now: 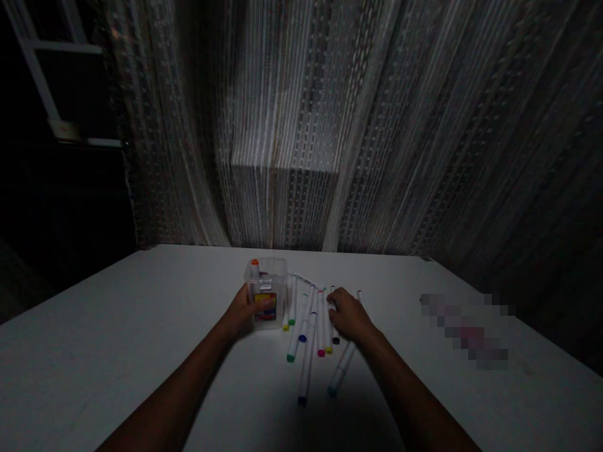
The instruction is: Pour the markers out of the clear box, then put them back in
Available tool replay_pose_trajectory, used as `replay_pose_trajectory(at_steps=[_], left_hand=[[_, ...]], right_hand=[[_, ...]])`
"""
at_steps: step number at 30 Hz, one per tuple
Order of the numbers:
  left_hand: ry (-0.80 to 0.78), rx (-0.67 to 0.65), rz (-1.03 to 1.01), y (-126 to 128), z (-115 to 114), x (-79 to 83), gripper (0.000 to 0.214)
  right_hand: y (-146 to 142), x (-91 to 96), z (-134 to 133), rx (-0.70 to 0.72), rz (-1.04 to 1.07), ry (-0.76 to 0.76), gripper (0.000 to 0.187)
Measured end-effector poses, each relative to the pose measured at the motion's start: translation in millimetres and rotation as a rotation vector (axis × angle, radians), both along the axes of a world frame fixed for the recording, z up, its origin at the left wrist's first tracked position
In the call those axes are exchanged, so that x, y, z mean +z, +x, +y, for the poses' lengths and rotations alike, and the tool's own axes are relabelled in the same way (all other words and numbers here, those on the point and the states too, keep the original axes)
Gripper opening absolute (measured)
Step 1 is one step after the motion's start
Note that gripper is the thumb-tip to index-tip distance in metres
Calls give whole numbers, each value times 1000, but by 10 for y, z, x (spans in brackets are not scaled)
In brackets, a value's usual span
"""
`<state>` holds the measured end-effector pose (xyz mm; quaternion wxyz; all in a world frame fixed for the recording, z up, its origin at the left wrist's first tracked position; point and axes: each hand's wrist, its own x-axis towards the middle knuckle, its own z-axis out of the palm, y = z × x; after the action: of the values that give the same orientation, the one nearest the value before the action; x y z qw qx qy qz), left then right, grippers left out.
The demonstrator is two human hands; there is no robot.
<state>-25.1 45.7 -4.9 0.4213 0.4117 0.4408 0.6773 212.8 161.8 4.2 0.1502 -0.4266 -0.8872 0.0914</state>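
Note:
A clear plastic box (pixel 279 285) stands upright on the table, with a colourful label on its front. My left hand (pixel 242 312) is wrapped around its left side, thumb across the label. Inside the box, one orange-capped marker (pixel 255 269) stands upright. To the right lie several white markers with coloured ends, among them a green one (pixel 296 336), a pink one (pixel 321 326) and a dark blue one (pixel 307 367). Over the right part of this pile, my right hand (pixel 349 314) has its fingers curled on a black-ended marker (pixel 335 333). A light-blue-ended marker (pixel 342 370) lies partly beneath my right wrist.
The white table (pixel 141 326) stretches out on both sides. A blurred-out pinkish object (pixel 464 333) lies at the right. Behind the table hangs a striped curtain (pixel 292 125), and a dark window frame (pixel 70 47) shows at upper left. The light is dim.

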Motion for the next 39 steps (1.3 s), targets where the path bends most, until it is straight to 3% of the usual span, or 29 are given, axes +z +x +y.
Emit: replay_pose_trajectory(at_steps=[7, 14, 18, 22, 28, 34, 39], left_hand=[[-28, 9, 29, -28, 31, -39, 63], [-26, 19, 27, 5, 6, 34, 61], [-32, 11, 55, 9, 0, 58, 60], [-26, 14, 71, 10, 0, 65, 58], [-12, 15, 52, 8, -9, 75, 61], [-28, 4, 40, -33, 7, 22, 61], [-23, -5, 13, -29, 12, 1, 64]], right_hand=[[-43, 54, -96, 6, 90, 74, 27], [-157, 21, -255, 271, -10, 61, 42], [-124, -2, -174, 253, -44, 47, 31], [-104, 20, -156, 225, -21, 72, 31], [-198, 59, -335, 316, -67, 13, 55], [-204, 53, -294, 234, -126, 0, 41], [-238, 96, -407, 350, -73, 3, 51]])
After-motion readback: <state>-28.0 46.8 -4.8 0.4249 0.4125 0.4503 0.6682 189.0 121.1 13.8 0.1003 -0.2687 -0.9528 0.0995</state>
